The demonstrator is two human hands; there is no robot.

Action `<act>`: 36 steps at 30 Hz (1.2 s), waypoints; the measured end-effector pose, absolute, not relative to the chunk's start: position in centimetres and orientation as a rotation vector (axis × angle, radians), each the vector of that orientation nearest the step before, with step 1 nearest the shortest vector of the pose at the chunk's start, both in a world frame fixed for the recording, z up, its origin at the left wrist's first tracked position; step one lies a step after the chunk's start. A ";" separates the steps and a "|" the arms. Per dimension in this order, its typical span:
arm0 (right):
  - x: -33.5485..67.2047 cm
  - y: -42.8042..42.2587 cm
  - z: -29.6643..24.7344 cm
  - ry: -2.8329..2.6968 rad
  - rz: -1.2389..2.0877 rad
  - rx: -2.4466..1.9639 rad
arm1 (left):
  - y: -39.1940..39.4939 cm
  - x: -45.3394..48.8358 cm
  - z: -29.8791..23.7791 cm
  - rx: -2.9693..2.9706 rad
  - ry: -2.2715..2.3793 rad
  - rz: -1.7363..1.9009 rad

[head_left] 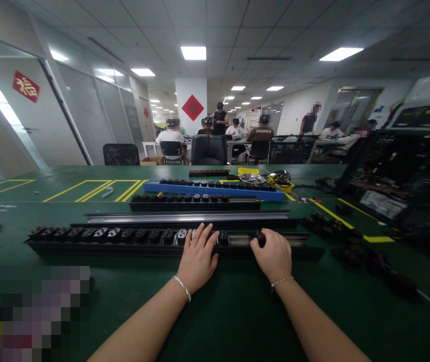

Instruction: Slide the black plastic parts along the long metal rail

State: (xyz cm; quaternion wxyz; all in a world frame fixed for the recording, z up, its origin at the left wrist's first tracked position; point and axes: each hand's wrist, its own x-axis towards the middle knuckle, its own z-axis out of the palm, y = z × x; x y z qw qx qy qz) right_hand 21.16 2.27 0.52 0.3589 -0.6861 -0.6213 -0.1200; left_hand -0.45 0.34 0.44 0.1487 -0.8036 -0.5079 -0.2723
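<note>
A long black rail lies across the table in front of me, with a row of small round black and white socket-like modules set in its channel. My left hand rests on this row with fingers stretched out, covering some modules. Right of it, a bare stretch of the metallic channel shows. My right hand pinches one small black module over the right part of the rail; whether that module touches the channel I cannot tell.
Behind lie an empty-looking rail, another filled black rail and a blue rail. Dark loose parts are heaped at right, near a black rack. A metal dish sits at the back. People sit at far tables.
</note>
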 end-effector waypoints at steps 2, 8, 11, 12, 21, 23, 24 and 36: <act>21.3 2.3 0.6 -1.595 -0.311 -1.782 | 0.4 -0.5 0.4 -2.315 -1.462 -0.783; 21.4 2.3 0.6 -1.575 -0.311 -1.801 | 0.3 -0.4 0.5 -2.322 -1.466 -0.776; 21.5 2.3 0.5 -1.576 -0.315 -1.787 | 0.3 -0.4 0.5 -2.308 -1.458 -0.782; 21.5 2.4 0.5 -1.576 -0.317 -1.782 | 0.3 -0.4 0.5 -2.305 -1.456 -0.783; 21.9 2.3 0.6 -1.553 -0.324 -1.789 | 0.4 -0.4 0.3 -2.314 -1.467 -0.777; 21.9 2.3 0.6 -1.551 -0.327 -1.791 | 0.4 -0.4 0.3 -2.323 -1.466 -0.774; 21.9 2.3 0.6 -1.548 -0.331 -1.789 | 0.4 -0.5 0.3 -2.327 -1.467 -0.772; 22.3 2.4 0.7 -1.529 -0.349 -1.805 | 0.4 -0.5 0.4 -2.345 -1.479 -0.768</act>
